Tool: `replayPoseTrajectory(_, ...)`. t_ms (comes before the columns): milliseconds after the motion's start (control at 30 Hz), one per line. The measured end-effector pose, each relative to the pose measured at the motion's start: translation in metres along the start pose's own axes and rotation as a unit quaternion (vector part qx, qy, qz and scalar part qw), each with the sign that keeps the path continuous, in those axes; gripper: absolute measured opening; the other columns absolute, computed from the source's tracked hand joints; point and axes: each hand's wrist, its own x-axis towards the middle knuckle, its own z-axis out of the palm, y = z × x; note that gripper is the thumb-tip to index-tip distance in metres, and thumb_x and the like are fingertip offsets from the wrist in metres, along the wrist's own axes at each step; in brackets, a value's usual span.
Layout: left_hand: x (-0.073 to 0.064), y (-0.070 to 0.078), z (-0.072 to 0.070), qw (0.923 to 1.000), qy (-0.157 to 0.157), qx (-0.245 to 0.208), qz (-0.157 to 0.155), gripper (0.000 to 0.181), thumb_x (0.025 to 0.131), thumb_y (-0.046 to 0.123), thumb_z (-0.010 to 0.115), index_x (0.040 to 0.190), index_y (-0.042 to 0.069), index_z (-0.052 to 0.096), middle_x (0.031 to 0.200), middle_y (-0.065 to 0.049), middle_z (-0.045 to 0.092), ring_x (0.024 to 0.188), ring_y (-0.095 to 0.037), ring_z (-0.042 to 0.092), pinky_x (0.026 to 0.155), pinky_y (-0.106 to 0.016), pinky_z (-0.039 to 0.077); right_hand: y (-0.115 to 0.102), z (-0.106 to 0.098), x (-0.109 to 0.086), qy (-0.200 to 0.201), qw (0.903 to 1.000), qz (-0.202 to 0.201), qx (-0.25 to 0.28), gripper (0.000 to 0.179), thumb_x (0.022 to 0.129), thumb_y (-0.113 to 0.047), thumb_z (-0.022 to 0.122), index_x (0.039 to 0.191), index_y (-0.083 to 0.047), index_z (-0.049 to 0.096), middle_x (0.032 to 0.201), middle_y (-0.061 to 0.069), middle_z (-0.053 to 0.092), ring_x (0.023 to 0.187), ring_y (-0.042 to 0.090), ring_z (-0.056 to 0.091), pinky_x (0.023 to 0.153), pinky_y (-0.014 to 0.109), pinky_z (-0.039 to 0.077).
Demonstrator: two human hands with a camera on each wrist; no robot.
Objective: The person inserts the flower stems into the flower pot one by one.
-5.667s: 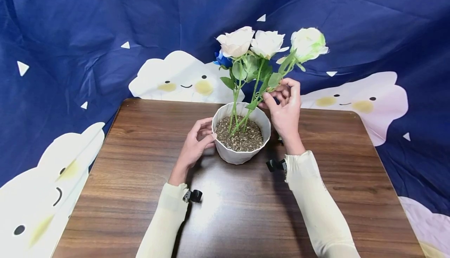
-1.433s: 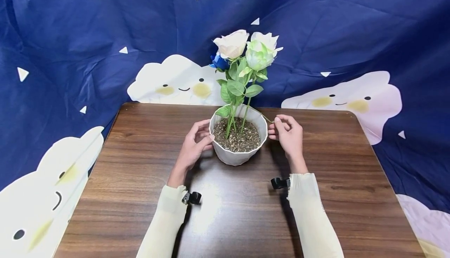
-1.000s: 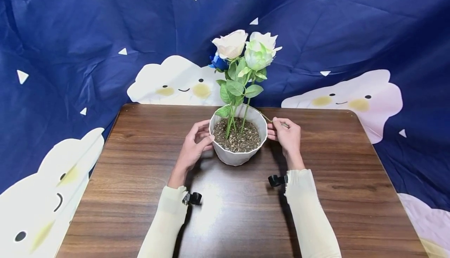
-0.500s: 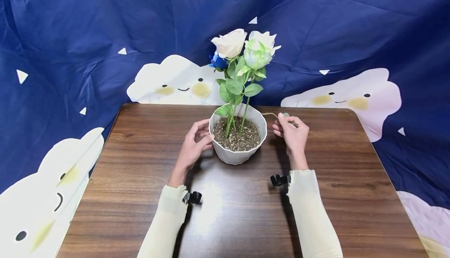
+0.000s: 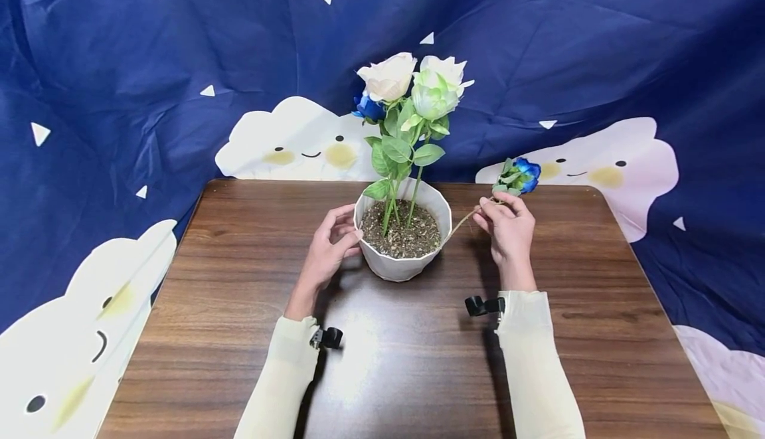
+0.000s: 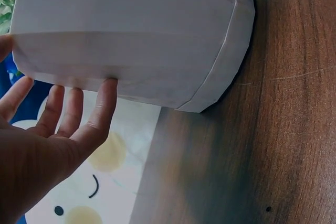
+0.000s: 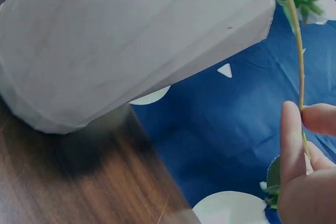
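Observation:
A white faceted flowerpot (image 5: 402, 267) filled with soil (image 5: 397, 236) stands upright on the table. Rising from the soil are artificial roses: a cream one (image 5: 388, 77), a white one behind a green-white one (image 5: 435, 97), and a blue one (image 5: 368, 108) partly hidden. My left hand (image 5: 327, 246) rests against the pot's left side, fingertips touching the wall and thumb by the rim. To the right of the pot, my right hand (image 5: 510, 230) pinches the thin stem of another blue rose (image 5: 527, 175). Its bloom points away to the right, and the stem's lower end reaches the pot's right rim.
A brown wooden table (image 5: 382, 372) lies under everything, its back edge just beyond the pot. Behind it hangs a blue curtain (image 5: 179, 34) with printed clouds. Each wrist wears a small black camera.
Earlier my right hand was setting the green-white rose, which now stands in the pot. Since then it has taken the blue rose's stem and drawn it rightward, bringing the bloom into view.

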Motion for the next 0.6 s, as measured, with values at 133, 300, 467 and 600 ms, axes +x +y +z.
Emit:
replayPoseTrajectory(133,0.000,-0.001,-0.001,1.0000,0.000,0.001,0.001,0.054,0.093,0.001,0.063,0.144,0.007,0.050,0.131,-0.022,0.052,0.107,-0.024,0.059,0.088,-0.062,0.057,-0.007,0.003,0.000,0.007,0.9991,0.007,0.040,0.032,0.089,0.018,0.063,0.108,-0.003,0.050,0.072,0.008,0.069,0.064,0.016,0.070,0.059,0.026,0.062)
replayPoseTrajectory(300,0.000,-0.001,-0.001,1.0000,-0.002,-0.001,0.004,0.054,0.092,0.001,0.063,0.144,0.006,0.050,0.132,-0.024,0.051,0.108,-0.026,0.058,0.088,-0.063,0.056,-0.011,0.008,0.001,0.008,0.9955,0.010,0.094,0.043,0.088,0.017,0.064,0.115,-0.007,0.040,0.075,0.010,0.066,0.066,0.018,0.069,0.060,0.027,0.063)
replayPoseTrajectory(467,0.000,-0.002,-0.001,1.0000,-0.006,-0.003,0.005,0.054,0.092,0.000,0.064,0.144,0.006,0.050,0.132,-0.025,0.051,0.110,-0.030,0.058,0.089,-0.061,0.057,-0.013,0.011,0.002,0.011,0.9907,0.019,0.134,0.046,0.088,0.017,0.065,0.118,-0.007,0.039,0.077,0.010,0.064,0.067,0.019,0.068,0.061,0.026,0.062)
replayPoseTrajectory(600,0.000,-0.001,-0.001,0.9999,-0.006,-0.004,0.007,0.055,0.092,0.000,0.063,0.145,0.006,0.050,0.131,-0.024,0.051,0.110,-0.030,0.058,0.088,-0.060,0.057,-0.014,0.013,0.003,0.006,0.9887,0.026,0.147,0.046,0.090,0.017,0.062,0.122,-0.007,0.039,0.080,0.010,0.064,0.068,0.019,0.068,0.060,0.025,0.062)
